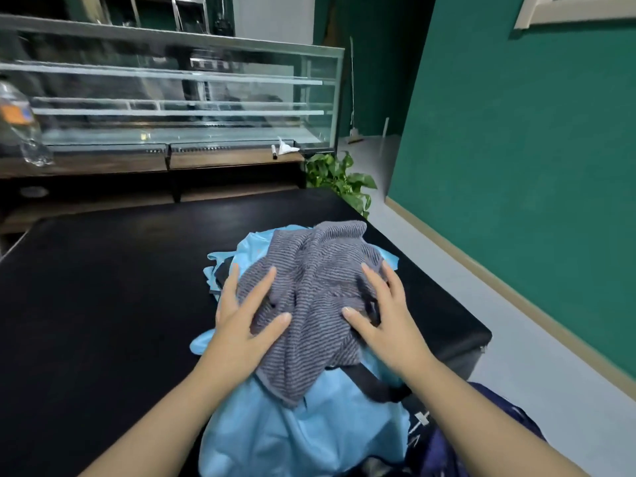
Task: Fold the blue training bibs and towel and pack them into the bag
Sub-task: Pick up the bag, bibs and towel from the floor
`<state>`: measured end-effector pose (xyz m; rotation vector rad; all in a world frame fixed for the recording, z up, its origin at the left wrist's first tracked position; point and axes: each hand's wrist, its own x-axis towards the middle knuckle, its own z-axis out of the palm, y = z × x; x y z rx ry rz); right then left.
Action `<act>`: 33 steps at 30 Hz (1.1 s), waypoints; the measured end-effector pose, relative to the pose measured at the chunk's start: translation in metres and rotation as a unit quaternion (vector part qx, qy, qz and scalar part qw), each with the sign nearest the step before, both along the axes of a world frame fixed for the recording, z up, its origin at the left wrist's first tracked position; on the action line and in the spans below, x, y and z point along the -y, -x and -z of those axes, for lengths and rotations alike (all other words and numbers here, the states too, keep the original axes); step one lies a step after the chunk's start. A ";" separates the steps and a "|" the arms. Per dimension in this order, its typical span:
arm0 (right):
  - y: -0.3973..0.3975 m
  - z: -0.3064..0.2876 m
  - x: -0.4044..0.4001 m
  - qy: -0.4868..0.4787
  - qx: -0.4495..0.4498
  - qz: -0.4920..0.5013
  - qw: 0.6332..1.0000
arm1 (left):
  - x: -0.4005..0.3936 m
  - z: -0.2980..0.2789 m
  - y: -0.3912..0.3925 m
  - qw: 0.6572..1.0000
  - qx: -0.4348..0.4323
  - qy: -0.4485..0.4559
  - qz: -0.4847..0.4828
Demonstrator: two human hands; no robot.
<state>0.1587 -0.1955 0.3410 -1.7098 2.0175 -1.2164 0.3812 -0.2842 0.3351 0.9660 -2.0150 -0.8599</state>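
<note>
Desk (103, 304), black and bare at nine o'clock, carries a heap of cloth right of centre. Left hand (241, 325) lies flat on the striped grey towel (309, 297), its fingers (261, 287) straight and spread, gripping nothing. At twelve o'clock of the heap the towel crumples over the light blue training bibs (292, 435), hiding how many lie beneath. Right hand (389, 321) presses the towel's three o'clock side, fingers straight, tips partly sunk in folds. At five o'clock a dark navy bag (481, 442) is cut off by the frame edge; its opening cannot be made out.
</note>
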 end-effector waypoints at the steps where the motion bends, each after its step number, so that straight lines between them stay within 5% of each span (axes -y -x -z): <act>1: 0.000 0.005 -0.010 -0.007 -0.033 -0.037 0.999 | -0.006 0.005 -0.009 0.998 0.044 0.025 0.041; 5: 0.004 0.034 -0.045 -0.068 -0.235 -0.118 0.963 | -0.021 0.038 -0.043 0.936 0.301 0.110 0.148; 8: 0.001 0.053 -0.050 -0.077 -0.377 -0.078 0.920 | -0.021 0.054 -0.050 0.904 0.377 0.135 0.149; 22: 0.027 0.057 0.042 -0.141 -0.213 0.005 0.967 | 0.047 0.089 0.016 0.974 0.147 0.165 0.042; 33: 0.098 0.068 0.138 -0.125 -0.181 0.022 0.975 | 0.094 0.074 0.074 0.984 0.147 0.080 0.059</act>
